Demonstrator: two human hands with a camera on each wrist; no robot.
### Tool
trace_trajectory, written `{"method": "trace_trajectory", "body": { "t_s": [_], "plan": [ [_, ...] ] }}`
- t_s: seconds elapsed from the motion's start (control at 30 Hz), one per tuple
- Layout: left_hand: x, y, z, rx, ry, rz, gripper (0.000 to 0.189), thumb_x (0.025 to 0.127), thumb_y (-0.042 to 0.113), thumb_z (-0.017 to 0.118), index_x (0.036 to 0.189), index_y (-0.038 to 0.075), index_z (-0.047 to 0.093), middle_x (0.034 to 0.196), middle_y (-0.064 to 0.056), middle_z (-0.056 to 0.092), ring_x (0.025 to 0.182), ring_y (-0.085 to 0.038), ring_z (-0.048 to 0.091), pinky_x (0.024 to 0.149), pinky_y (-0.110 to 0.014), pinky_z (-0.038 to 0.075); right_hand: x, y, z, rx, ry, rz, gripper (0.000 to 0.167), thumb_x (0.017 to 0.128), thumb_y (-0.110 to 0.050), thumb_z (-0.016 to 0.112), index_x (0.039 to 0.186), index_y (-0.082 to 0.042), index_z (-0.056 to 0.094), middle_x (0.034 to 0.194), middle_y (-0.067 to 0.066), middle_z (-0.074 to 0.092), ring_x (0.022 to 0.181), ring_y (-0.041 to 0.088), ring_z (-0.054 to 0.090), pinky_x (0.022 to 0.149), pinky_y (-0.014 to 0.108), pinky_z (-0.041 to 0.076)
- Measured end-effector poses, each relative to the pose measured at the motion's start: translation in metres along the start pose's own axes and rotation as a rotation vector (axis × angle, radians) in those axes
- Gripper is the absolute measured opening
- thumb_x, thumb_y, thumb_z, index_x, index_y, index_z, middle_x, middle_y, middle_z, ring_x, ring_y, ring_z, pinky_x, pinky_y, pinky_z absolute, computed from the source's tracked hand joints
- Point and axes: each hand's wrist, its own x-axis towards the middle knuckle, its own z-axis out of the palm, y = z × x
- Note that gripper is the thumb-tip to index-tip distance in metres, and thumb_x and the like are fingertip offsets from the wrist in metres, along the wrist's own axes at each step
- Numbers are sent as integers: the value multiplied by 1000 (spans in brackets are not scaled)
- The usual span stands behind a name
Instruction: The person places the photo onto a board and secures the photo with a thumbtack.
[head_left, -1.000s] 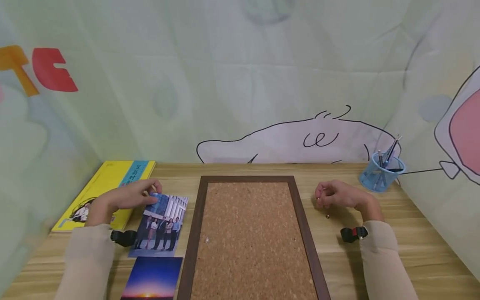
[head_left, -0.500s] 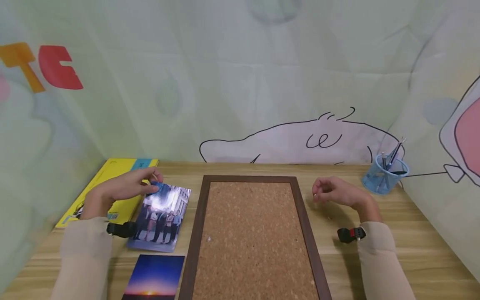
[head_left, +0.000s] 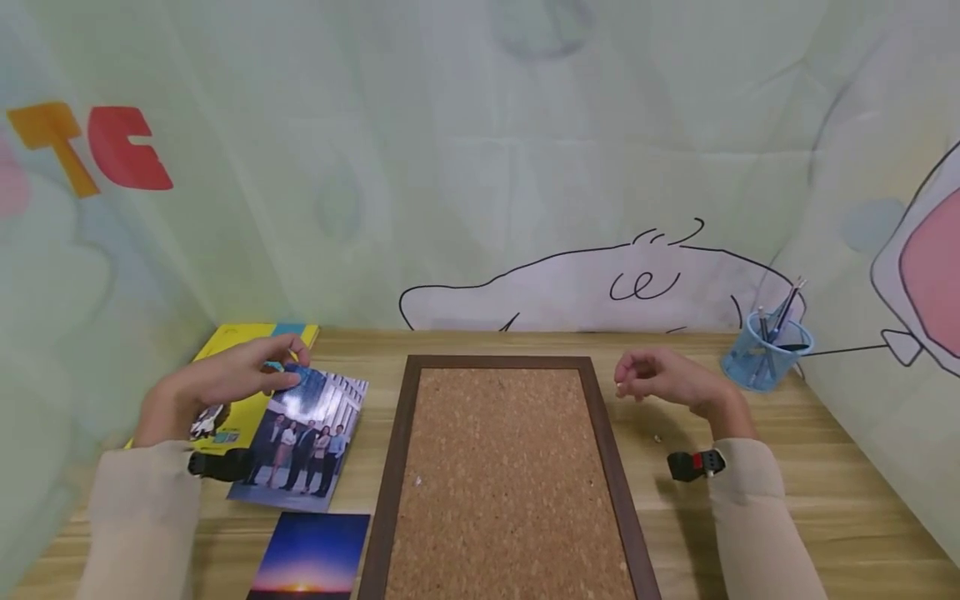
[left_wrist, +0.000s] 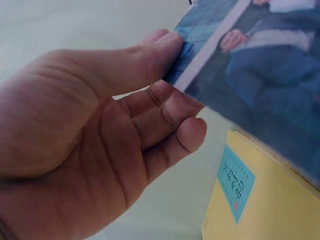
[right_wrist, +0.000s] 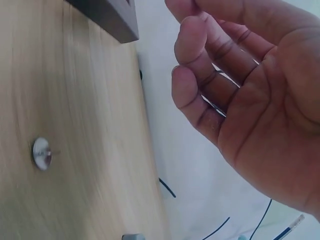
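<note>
My left hand (head_left: 243, 371) pinches the upper left corner of a group photo (head_left: 303, 450) between thumb and fingers. In the left wrist view the print (left_wrist: 250, 75) slants up from the thumb, its lower edge above a yellow book. My right hand (head_left: 670, 382) has thumb and index finger together on a tiny shiny thumbtack (head_left: 619, 388), beside the frame's upper right corner. Its fingertips are cut off in the right wrist view. Below that hand, another thumbtack (right_wrist: 42, 153) lies point up on the table. Between the hands lies a brown-framed cork board (head_left: 510, 467).
A sunset photo (head_left: 311, 554) lies left of the board, near the front. The yellow book (head_left: 240, 421) is partly under the left arm. At the back right stands a blue mesh pen cup (head_left: 761, 358) with pens. A small shiny spot (head_left: 417, 481) shows on the cork.
My left hand has shifted left, carrying the group photo with it. The right hand has edged left, closer to the board's frame. The sunset photo and board stay put.
</note>
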Motion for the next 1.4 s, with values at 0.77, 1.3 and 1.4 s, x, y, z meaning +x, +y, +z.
{"method": "trace_trajectory", "body": {
  "t_s": [0.77,1.3,1.4],
  "plan": [
    [19,20,2,-72,41,66,23,101,20,61,117,8,51,110,-12,59,101,-30,57,85,-41,51,27,-22,18,-39,80,-114,15,95,-7,66,106,3,62,96,11,65,88,28,60,73,37,53],
    [66,39,37,-204,42,114,19,103,15,58,117,6,50,106,-13,57,94,-27,58,83,-39,52,51,-34,35,13,116,-135,16,97,-7,63,110,3,65,105,22,64,98,40,60,84,49,53],
    [75,43,45,-218,46,119,20,102,16,60,117,7,51,108,-14,58,94,-28,59,83,-39,52,54,-36,37,23,115,-136,16,98,-8,63,109,3,64,107,24,63,98,37,60,85,52,52]
  ]
}}
